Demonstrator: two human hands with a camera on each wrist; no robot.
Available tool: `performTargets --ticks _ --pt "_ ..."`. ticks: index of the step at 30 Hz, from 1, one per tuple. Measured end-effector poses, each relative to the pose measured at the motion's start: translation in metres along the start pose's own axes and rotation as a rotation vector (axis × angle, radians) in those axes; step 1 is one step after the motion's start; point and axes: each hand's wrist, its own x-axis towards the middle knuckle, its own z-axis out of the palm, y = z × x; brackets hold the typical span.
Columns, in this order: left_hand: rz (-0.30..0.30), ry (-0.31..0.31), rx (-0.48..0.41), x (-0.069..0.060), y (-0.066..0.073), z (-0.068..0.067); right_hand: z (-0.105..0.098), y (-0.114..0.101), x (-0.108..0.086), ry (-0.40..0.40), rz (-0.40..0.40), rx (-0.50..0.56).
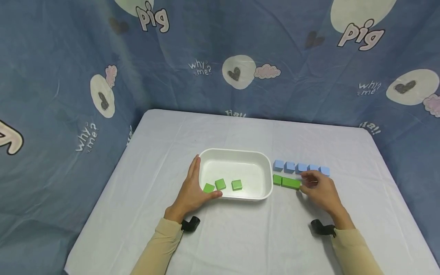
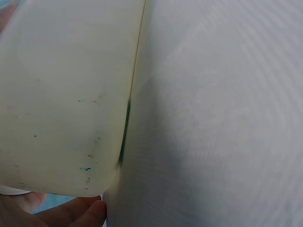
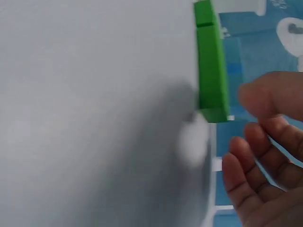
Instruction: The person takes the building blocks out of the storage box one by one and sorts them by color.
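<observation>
My left hand (image 1: 190,194) grips the left end of a white tray (image 1: 237,154), thumb along its front rim and fingers at its left side. Three green blocks (image 1: 236,185) lie inside, toward the tray's front. The left wrist view shows the tray's outer wall (image 2: 66,94). My right hand (image 1: 321,191) is at the right end of a green row (image 1: 290,183) beside the tray. In the right wrist view its thumb and loosely curled fingers (image 3: 255,175) stand apart from the green row, with nothing held.
Several light-blue blocks (image 1: 289,167) form a row behind the green one, right of the tray. A white cloth covers the table (image 1: 240,236). A blue patterned curtain (image 1: 192,46) hangs behind and at the sides.
</observation>
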Motion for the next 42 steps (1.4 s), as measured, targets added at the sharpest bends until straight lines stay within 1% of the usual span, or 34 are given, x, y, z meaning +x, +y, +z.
performTargets --ticks 3,5,7,9,14,19,21,27,34,38,42 --pt "-0.007 0.000 0.001 0.001 0.000 -0.001 -0.005 -0.007 0.006 0.096 -0.059 0.046" --pt "-0.011 0.001 -0.002 0.001 0.001 -0.001 -0.007 -0.013 0.012 0.144 -0.102 0.086" --pt "-0.011 0.000 -0.006 0.001 0.002 -0.002 -0.009 -0.021 0.018 0.172 -0.132 0.117" --pt "-0.012 -0.001 -0.007 0.000 0.002 -0.002 -0.010 -0.028 0.025 0.181 -0.151 0.158" --pt "-0.012 -0.007 -0.012 -0.001 0.002 0.000 -0.009 -0.053 0.038 0.149 -0.199 0.239" --pt "-0.014 -0.006 -0.007 -0.001 0.002 0.000 -0.007 -0.086 0.042 0.086 -0.246 0.277" --pt "-0.008 -0.001 -0.005 -0.001 0.002 0.000 -0.005 -0.095 0.044 0.066 -0.253 0.293" --pt "0.011 0.007 -0.004 -0.001 0.001 -0.001 0.002 -0.110 0.053 0.037 -0.263 0.362" --pt "0.005 0.011 -0.011 -0.002 0.001 -0.002 0.016 -0.125 0.064 -0.005 -0.262 0.374" --pt "0.002 0.017 -0.012 -0.001 0.000 -0.002 0.026 -0.135 0.070 -0.037 -0.294 0.389" --pt "-0.010 0.009 -0.012 0.000 -0.001 0.000 0.038 -0.144 0.075 -0.062 -0.325 0.417"
